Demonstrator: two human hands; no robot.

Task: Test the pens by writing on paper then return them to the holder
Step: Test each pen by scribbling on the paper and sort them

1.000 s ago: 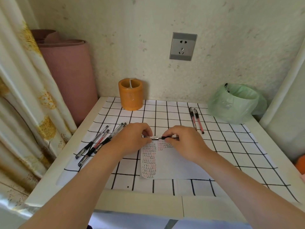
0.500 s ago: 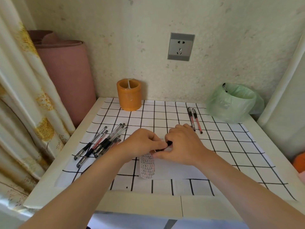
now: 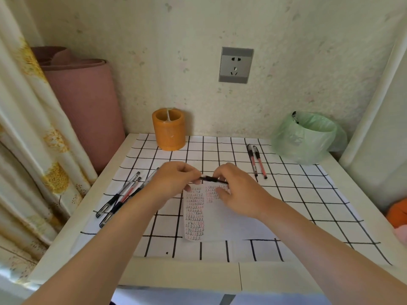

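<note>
Black and slim, a pen (image 3: 212,179) lies level in the air between both hands, just above the top edge of the paper (image 3: 222,219). The left hand (image 3: 176,179) comes in from the lower left, knuckles up and fingers curled, and pinches the pen's left end. The right hand (image 3: 240,190) reaches in from the lower right, its fingers bent over the pen's right end and gripping it, the thumb below.

At the far left hangs a flowered curtain (image 3: 26,128), and beside it a pink roll (image 3: 83,102) stands against the wall. A bunch of loose pens (image 3: 123,194) lies slanted on the checked cloth (image 3: 308,194), partly hidden under the left forearm. The orange holder (image 3: 169,133) stands at the back of the table (image 3: 176,274), well apart from the hands. A grey socket (image 3: 235,64) is on the wall. Right of the hands two pens (image 3: 256,159) lie side by side, near a bin lined with a green bag (image 3: 308,137).

The paper carries columns of small black and red marks, too small to read; the hands cover the tops of them.
</note>
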